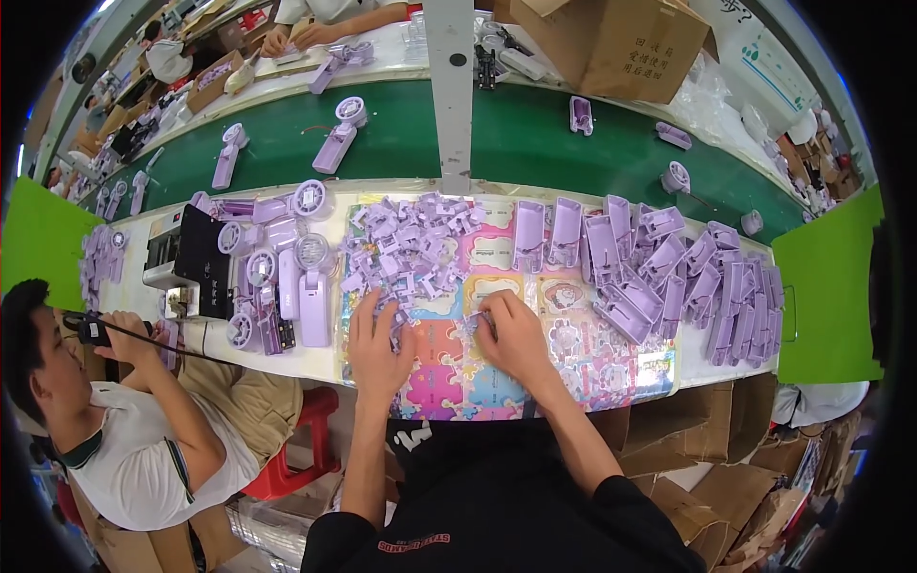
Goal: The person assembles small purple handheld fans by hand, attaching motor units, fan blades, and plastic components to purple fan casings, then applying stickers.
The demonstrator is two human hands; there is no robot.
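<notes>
A loose heap of small light-purple plastic parts (411, 239) lies on the colourful printed mat (437, 368) in front of me. My left hand (378, 346) rests at the near edge of that heap. Its fingers and thumb curve round small purple plastic parts (393, 323); how many is hidden. To the right, over the mat, my right hand (518, 342) is closed, with a small purple plastic part (472, 323) at its thumb and fingertips. The two hands are apart.
Purple trough-shaped housings (611, 250) crowd the table's right side. Purple handheld fans (285, 267) lie at the left, by a black box-shaped device (202, 263). Beyond a grey post (453, 105) runs a green conveyor belt (401, 129). A person (143, 420) sits at my left.
</notes>
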